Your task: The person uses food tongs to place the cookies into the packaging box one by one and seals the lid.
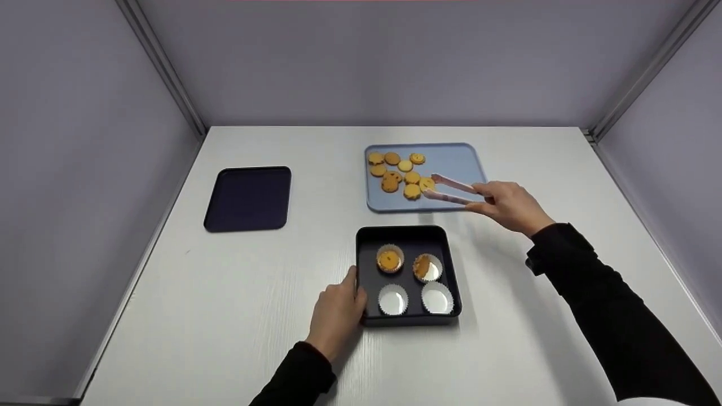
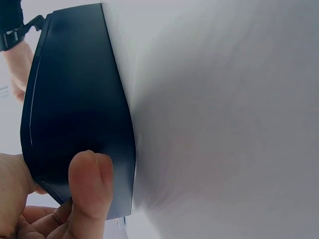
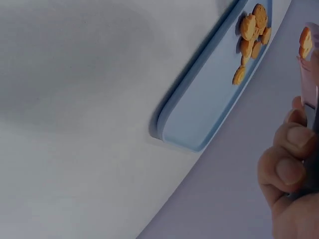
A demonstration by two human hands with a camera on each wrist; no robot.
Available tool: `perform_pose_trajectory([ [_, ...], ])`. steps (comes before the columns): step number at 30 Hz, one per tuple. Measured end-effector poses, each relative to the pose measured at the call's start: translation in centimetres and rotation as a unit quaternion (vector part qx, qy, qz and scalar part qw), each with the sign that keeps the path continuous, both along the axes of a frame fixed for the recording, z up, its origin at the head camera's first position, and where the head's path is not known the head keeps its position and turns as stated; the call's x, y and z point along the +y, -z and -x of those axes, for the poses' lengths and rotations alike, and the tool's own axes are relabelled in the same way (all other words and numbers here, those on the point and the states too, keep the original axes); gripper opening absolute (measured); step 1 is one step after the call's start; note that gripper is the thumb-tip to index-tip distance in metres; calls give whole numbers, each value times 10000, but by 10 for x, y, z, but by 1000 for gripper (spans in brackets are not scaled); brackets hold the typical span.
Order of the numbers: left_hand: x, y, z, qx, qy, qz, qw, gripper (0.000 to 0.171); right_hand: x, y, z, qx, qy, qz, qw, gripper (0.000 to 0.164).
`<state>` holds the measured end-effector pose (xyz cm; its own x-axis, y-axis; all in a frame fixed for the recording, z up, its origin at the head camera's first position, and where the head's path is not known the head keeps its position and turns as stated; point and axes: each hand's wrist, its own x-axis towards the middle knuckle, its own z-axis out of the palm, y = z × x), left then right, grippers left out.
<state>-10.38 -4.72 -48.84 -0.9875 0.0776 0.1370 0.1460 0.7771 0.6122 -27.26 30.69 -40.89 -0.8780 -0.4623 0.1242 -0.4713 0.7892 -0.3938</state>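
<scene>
My right hand (image 1: pixel 507 206) holds a pair of pinkish, see-through tongs (image 1: pixel 454 184) above the right part of a light blue tray (image 1: pixel 468 158). Between the tongs' tips is a yellow-brown cookie (image 3: pixel 305 43). Several more cookies (image 1: pixel 392 159), round and scalloped, lie on the tray's left half. Nearer to me stands a square dark baking pan (image 1: pixel 409 321), its left side gripped near the front corner by my left hand (image 1: pixel 337 310). White paper cups stand inside it: a rear left cup with a cookie (image 1: pixel 388 260), a rear right cup with a cookie leaning inside (image 1: pixel 421 267), and two bare front cups (image 1: pixel 393 299).
A flat dark square tray (image 1: pixel 248 198) lies at the left on the white table (image 1: pixel 225 316). Grey-lilac panels (image 1: pixel 361 67) rise behind the table and along both sides.
</scene>
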Motion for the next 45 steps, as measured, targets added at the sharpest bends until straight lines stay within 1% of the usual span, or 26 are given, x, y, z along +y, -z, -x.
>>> perform_pose_trajectory([
  [2, 0, 0, 0, 33, 3, 10, 10000, 48, 3, -2, -2, -89, -161, 8, 9998, 40],
  [6, 0, -1, 0, 52, 30, 16, 10000, 48, 8, -8, -7, -427, -395, 52, 9983, 45],
  [8, 0, -1, 1, 49, 34, 21, 10000, 48, 9, -12, -10, -647, -480, 81, 9967, 45],
  [11, 0, -1, 2, 28, 29, 7, 10000, 48, 10, -21, -15, -919, -648, 85, 9936, 51],
  [12, 0, -1, 2, 31, 18, 7, 10000, 48, 9, -24, -16, -1015, -737, 68, 9921, 50],
  [15, -1, -1, 3, 55, 17, 3, 10000, 48, 7, -35, -22, -1204, -1060, -37, 9870, 47],
  [18, -2, -1, 3, 98, 49, -16, 9999, 47, 3, -45, -27, -1432, -1309, -152, 9809, 35],
  [21, -2, -1, 3, 77, 74, -44, 9999, 48, -2, -53, -33, -1691, -1463, -364, 9740, 25],
  [24, -2, -1, 3, 7, 59, -66, 10000, 49, -9, -59, -38, -1971, -1647, -679, 9641, 20],
  [27, -2, -1, 3, -36, 34, -73, 10000, 49, -16, -62, -43, -2145, -1899, -981, 9531, 14],
  [29, -2, -2, 3, -35, 44, -75, 10000, 49, -20, -64, -46, -2180, -2037, -1123, 9478, 10],
  [31, -2, -2, 2, -6, 53, -68, 10000, 49, -24, -66, -49, -2161, -2107, -1225, 9455, 11],
  [39, -1, -2, 2, -16, 77, -83, 9999, 49, -31, -71, -53, -2167, -2058, -1740, 9383, 21],
  [45, -1, -1, 2, -36, 92, -75, 9999, 49, -33, -69, -59, -1980, -1891, -2097, 9387, 13],
])
